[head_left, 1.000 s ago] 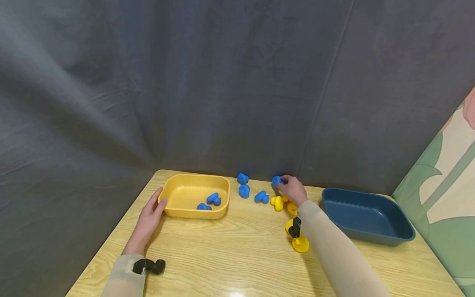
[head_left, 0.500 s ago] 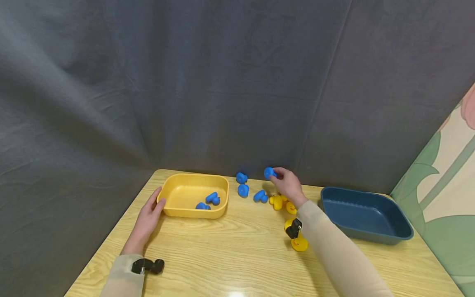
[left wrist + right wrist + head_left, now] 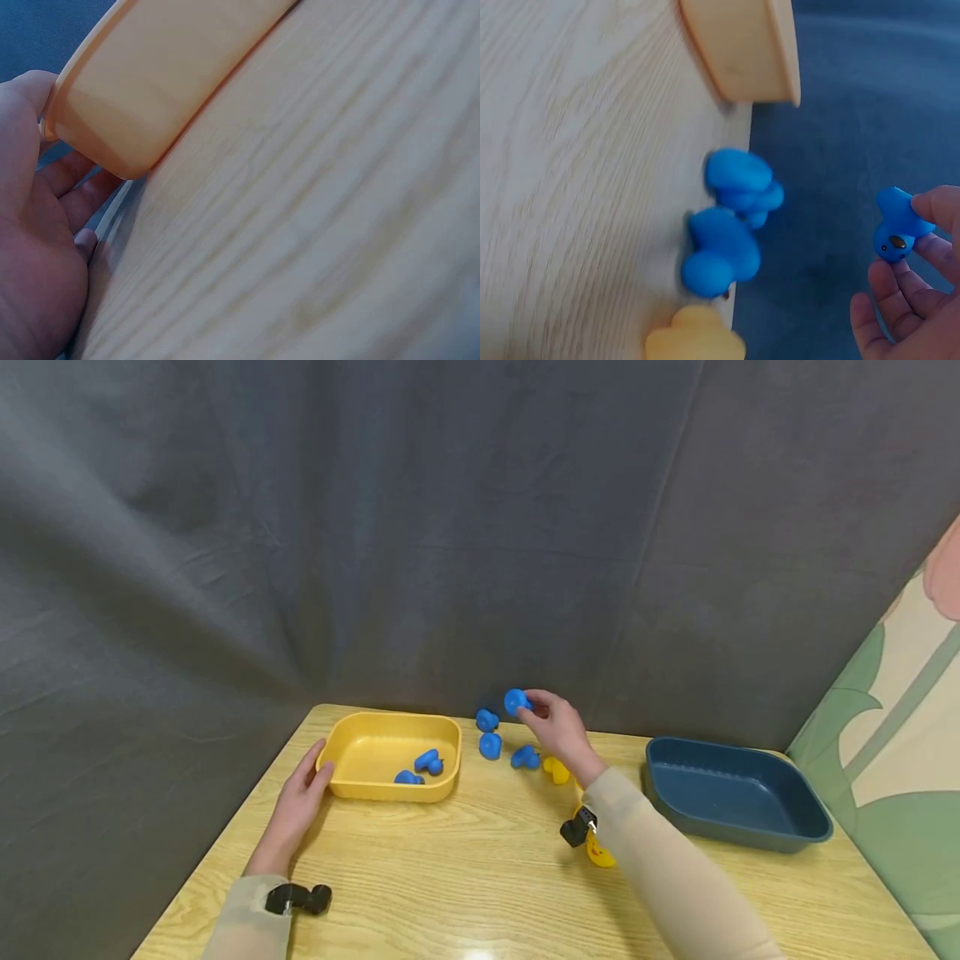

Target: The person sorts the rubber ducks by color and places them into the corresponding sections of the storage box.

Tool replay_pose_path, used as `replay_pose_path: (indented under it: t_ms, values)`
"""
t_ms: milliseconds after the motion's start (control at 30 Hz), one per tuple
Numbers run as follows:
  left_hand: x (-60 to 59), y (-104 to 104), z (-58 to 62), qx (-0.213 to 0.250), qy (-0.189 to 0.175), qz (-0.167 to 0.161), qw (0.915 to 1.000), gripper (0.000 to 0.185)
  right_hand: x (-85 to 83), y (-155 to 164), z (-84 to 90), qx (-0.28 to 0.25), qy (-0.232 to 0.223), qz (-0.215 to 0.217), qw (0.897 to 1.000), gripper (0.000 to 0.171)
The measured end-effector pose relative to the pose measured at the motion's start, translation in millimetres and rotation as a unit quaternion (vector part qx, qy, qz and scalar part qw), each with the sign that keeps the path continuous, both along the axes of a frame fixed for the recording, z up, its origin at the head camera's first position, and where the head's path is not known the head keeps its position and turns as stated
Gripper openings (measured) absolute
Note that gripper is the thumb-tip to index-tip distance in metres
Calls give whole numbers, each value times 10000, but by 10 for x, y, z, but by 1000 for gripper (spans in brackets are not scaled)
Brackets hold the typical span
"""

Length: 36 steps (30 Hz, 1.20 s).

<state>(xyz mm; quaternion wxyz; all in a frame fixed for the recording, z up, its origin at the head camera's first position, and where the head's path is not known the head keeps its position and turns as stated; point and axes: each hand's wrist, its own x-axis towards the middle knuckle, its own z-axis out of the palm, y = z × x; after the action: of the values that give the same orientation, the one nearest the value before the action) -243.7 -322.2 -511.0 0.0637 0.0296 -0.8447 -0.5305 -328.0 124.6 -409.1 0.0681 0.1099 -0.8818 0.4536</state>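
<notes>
Blue duck (image 3: 515,701) is up off the tabletop (image 3: 480,877), pinched between thumb and fingertips of the right hand (image 3: 553,727), high above the loose toys at the back edge. The right wrist view shows it plainly: curled fingers (image 3: 900,289) round the little blue body, nothing but dark cloth behind it. So the pick is made and the carry is on, I'd say.

Over on the other side, the left hand (image 3: 300,793) lies flat-fingered against the near left corner of the yellow tray (image 3: 352,787), thumb on the rim, steadying rather than gripping. Two blue ducks (image 3: 422,767) already sit inside that tray. Three more blue ones (image 3: 489,735) wait on the wood between tray and right hand, and yellow ducks (image 3: 556,769) lie just below the right wrist, one more (image 3: 598,852) partly hidden under the forearm. The blue tray (image 3: 738,793) stands well apart on the right, holding nothing that I can see.

Judging by the sorting so far, the held duck looks bound for the yellow tray. That calls for a short sweep leftwards, clearing the tray's far rim and passing over the two ducks nearest it without knocking them, then letting the fingers loosen above the tray's bare floor. The steadying hand should keep the tray from sliding when the toy lands.
</notes>
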Motion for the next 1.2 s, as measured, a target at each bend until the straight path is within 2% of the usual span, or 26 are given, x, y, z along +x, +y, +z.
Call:
replay_pose_path:
  t_ms: [200, 467, 700, 967, 1200]
  values:
    - [-1, -22, -14, 25, 54, -1, 10000, 73, 67, -175, 58, -80, 175, 196, 9996, 47]
    - [5, -45, -29, -20, 104, -13, 9999, 73, 177, -419, 33, -149, 378, 527, 9978, 46]
    - [13, -60, -12, -67, 65, 14, 10000, 73, 254, -683, -73, 150, 521, 938, 9941, 36]
    - [46, -51, -12, -64, 112, 58, 9999, 73, 374, -865, -234, 357, 217, 1457, 9884, 38]
    - [28, -69, -5, -64, 45, -8, 10000, 75, 441, -993, -305, 622, 357, 1536, 9855, 39]
